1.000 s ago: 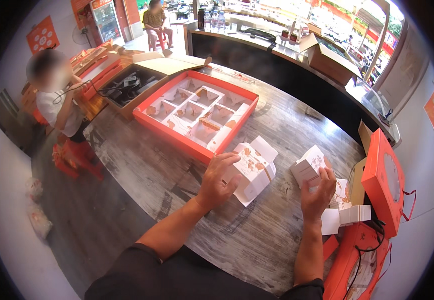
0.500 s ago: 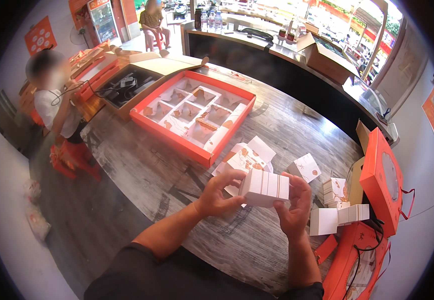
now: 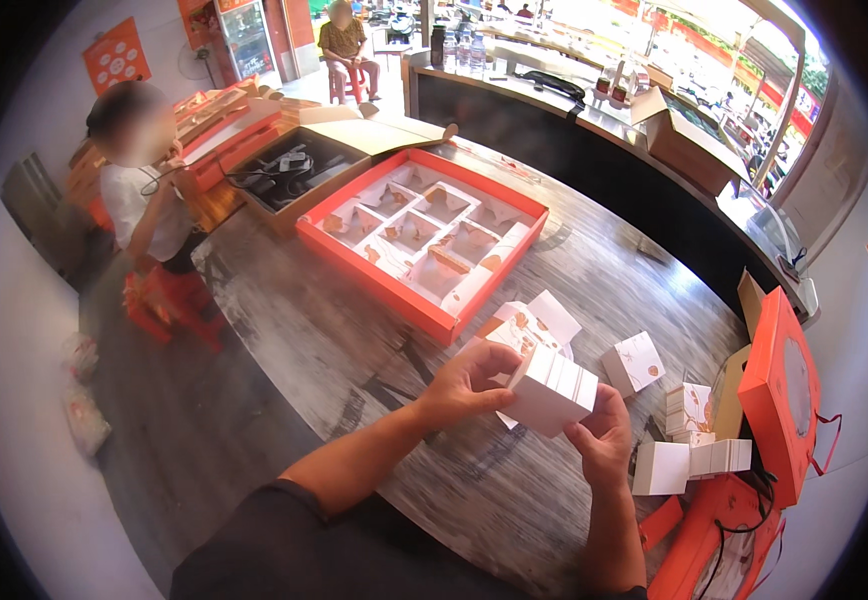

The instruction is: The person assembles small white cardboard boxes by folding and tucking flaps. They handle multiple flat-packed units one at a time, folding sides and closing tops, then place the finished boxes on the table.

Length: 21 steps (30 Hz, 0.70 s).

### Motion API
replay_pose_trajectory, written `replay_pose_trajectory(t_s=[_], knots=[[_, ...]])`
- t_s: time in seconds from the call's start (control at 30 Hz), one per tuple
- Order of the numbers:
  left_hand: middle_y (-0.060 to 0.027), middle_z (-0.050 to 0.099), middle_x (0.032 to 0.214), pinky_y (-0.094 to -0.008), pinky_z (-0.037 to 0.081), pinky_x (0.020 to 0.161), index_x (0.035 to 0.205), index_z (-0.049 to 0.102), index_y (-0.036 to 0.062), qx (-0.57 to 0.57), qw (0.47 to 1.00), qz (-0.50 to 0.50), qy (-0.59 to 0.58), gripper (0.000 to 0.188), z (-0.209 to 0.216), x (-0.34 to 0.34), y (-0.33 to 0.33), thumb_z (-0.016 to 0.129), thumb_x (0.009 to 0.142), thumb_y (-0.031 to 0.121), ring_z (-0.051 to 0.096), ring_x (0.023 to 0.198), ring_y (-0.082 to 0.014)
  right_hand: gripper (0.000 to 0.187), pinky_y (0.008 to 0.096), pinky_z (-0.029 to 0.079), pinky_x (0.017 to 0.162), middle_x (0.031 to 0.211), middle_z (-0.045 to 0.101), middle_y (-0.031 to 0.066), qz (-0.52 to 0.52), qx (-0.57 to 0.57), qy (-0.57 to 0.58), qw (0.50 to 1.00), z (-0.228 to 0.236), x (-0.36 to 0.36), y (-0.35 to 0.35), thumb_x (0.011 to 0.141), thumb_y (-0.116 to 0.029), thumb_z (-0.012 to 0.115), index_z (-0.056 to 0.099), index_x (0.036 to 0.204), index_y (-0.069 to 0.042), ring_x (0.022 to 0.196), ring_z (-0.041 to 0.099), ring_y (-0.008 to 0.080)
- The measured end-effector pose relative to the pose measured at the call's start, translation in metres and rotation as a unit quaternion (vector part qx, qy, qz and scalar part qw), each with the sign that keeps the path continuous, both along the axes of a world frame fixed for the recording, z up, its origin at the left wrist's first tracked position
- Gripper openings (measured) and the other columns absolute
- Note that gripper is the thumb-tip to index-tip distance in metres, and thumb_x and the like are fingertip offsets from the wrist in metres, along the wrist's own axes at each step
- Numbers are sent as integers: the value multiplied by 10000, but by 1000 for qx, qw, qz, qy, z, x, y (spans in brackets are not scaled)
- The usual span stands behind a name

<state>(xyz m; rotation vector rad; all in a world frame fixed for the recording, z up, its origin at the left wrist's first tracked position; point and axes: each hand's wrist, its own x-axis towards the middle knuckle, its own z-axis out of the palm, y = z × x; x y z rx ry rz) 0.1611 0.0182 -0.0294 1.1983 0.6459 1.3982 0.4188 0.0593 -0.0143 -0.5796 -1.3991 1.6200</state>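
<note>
Between my two hands is a small white carton (image 3: pixel 552 392) with thin brown stripes on its upper face, raised above the table. My left hand (image 3: pixel 469 385) grips its left end between thumb and fingers. On the opposite end, my right hand (image 3: pixel 604 432) holds it with thumb and fingertips. Just behind it lies an opened, printed white carton (image 3: pixel 554 318) with raised flaps, partly hidden by the held one. Beyond stands a large red tray box (image 3: pixel 374 278), its white dividers forming several compartments. To the right of my hands sits another white carton (image 3: pixel 636 362).
Several small white cartons (image 3: pixel 662 468) cluster at the right, beside red gift boxes (image 3: pixel 769 400) with a ribbon and a black cable. An open brown box (image 3: pixel 354 165) holding dark items stands behind the tray. A person (image 3: pixel 149 190) is at the left; another (image 3: pixel 344 50) sits far back.
The carton has tilted in my hands, showing more of its plain white side. My view has shifted, so the surroundings sit farther right and the table things slightly lower.
</note>
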Motion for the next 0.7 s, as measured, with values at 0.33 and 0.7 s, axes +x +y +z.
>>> replay_pose_trajectory(t_s=[0.33,0.7], knots=[[-105,588,1329,-389,483,1073,1345,515,11,-31,998,-58,-23,550,-4,0,4,812,906,156,574,1269,-204,630,370,486,1033,1262,615,79,13,16,-42,999,2,7,5,820,-154,859,490,1312,-20,1176,605,174],[-94,605,1293,-403,516,1030,1270,490,60,-25,993,-109,32,520,3,-4,1,822,871,97,570,1246,-183,594,323,499,945,1241,513,64,21,45,-47,998,10,12,5,713,-90,913,442,1074,-105,1111,545,141]])
